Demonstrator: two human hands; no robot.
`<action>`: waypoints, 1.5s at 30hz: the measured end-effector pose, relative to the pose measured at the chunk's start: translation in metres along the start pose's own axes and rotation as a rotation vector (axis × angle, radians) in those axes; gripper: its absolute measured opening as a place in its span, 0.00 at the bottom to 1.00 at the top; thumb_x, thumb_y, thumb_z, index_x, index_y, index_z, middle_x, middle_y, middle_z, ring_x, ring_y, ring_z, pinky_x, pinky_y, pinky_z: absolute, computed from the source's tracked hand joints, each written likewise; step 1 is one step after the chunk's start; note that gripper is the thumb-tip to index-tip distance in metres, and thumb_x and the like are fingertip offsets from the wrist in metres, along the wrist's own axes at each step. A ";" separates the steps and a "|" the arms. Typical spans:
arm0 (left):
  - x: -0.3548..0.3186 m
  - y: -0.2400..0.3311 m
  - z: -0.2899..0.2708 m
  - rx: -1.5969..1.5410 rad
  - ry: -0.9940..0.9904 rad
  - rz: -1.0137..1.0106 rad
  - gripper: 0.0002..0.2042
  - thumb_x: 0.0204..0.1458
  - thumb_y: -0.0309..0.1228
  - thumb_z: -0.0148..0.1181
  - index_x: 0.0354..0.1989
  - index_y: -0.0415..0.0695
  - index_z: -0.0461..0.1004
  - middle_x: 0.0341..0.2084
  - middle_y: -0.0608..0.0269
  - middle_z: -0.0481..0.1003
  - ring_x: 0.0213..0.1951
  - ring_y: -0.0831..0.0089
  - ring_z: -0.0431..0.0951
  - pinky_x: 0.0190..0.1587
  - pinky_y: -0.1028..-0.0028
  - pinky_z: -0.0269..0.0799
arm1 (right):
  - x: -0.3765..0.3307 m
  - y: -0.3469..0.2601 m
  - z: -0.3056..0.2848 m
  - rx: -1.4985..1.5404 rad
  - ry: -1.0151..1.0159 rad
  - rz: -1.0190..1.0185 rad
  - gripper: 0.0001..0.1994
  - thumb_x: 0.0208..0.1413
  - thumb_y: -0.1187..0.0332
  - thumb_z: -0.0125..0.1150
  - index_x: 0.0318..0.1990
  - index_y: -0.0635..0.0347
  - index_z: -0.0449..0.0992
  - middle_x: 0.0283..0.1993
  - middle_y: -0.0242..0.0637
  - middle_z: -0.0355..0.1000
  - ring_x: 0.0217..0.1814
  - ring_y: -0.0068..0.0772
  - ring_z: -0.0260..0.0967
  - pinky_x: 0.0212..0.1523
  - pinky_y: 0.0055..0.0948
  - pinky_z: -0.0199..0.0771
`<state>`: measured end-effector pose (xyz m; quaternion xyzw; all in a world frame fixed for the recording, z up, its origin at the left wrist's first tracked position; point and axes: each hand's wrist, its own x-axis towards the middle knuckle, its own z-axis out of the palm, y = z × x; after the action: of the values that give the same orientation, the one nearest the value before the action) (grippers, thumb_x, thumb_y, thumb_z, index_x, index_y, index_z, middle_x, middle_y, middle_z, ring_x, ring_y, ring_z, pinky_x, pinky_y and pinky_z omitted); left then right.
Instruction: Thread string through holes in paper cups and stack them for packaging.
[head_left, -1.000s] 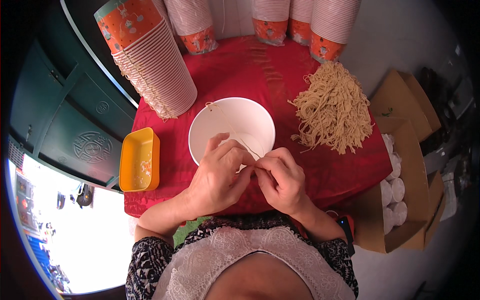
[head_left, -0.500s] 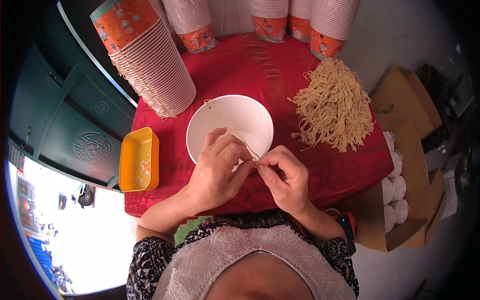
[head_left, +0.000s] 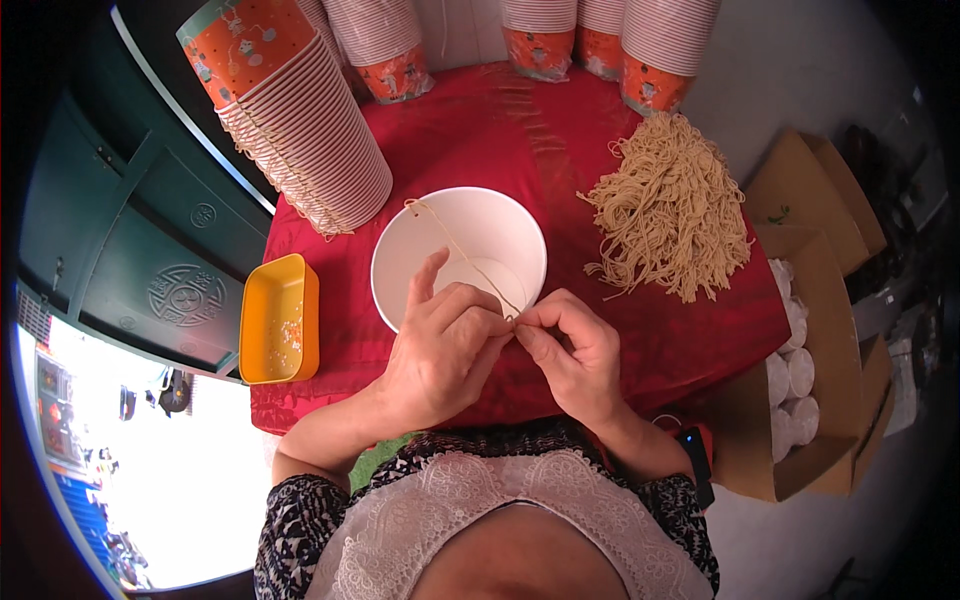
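Both hands, left hand [head_left: 440,345] and right hand [head_left: 570,350], pinch one string [head_left: 470,255] at the white cup's [head_left: 400,270] near rim. Beyond the pinch lies a string pile [head_left: 670,210]; left, a yellow tray [head_left: 278,318] and stacked cups [head_left: 300,130].

table [head_left: 560,130]: red cloth | door [head_left: 120,240]: dark green (embossed panels) | floor [head_left: 800,70]: pale grey, daylit

string's [head_left: 462,247] near end hidden between pinched fingertips [head_left: 508,322]; cup stacks [head_left: 300,130] cut off above
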<state>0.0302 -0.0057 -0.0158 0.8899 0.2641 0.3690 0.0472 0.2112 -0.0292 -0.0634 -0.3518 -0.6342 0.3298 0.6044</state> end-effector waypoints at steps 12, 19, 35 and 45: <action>0.002 0.005 -0.007 -0.017 -0.060 0.004 0.11 0.42 0.17 0.65 0.31 0.42 0.71 0.33 0.60 0.74 0.37 0.65 0.78 0.66 0.35 0.51 | 0.019 0.014 -0.003 -0.336 0.144 -0.279 0.06 0.56 0.82 0.61 0.36 0.65 0.70 0.32 0.40 0.66 0.30 0.39 0.68 0.28 0.34 0.69; 0.007 0.002 -0.010 0.007 -0.168 0.058 0.08 0.43 0.15 0.62 0.29 0.39 0.70 0.34 0.60 0.72 0.38 0.65 0.76 0.67 0.31 0.45 | 0.027 0.022 -0.006 -0.535 0.143 -0.374 0.07 0.55 0.82 0.60 0.37 0.65 0.68 0.32 0.44 0.64 0.29 0.45 0.68 0.26 0.38 0.70; -0.049 0.017 -0.030 -0.092 0.423 -0.287 0.01 0.54 0.18 0.59 0.33 0.35 0.75 0.34 0.52 0.76 0.35 0.68 0.76 0.36 0.75 0.71 | 0.041 0.005 -0.030 -0.680 -0.284 -0.467 0.11 0.48 0.73 0.69 0.41 0.55 0.78 0.29 0.36 0.69 0.27 0.39 0.75 0.26 0.35 0.76; -0.071 0.005 -0.009 -0.649 0.503 -0.759 0.21 0.60 0.22 0.60 0.59 0.33 0.63 0.45 0.54 0.77 0.34 0.74 0.80 0.35 0.77 0.79 | 0.030 -0.001 -0.002 -0.241 0.228 -0.251 0.06 0.57 0.73 0.69 0.36 0.66 0.78 0.26 0.37 0.74 0.25 0.27 0.69 0.26 0.25 0.67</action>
<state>-0.0151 -0.0464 -0.0529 0.5566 0.4420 0.5894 0.3839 0.2128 -0.0043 -0.0469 -0.3748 -0.6354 0.1317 0.6621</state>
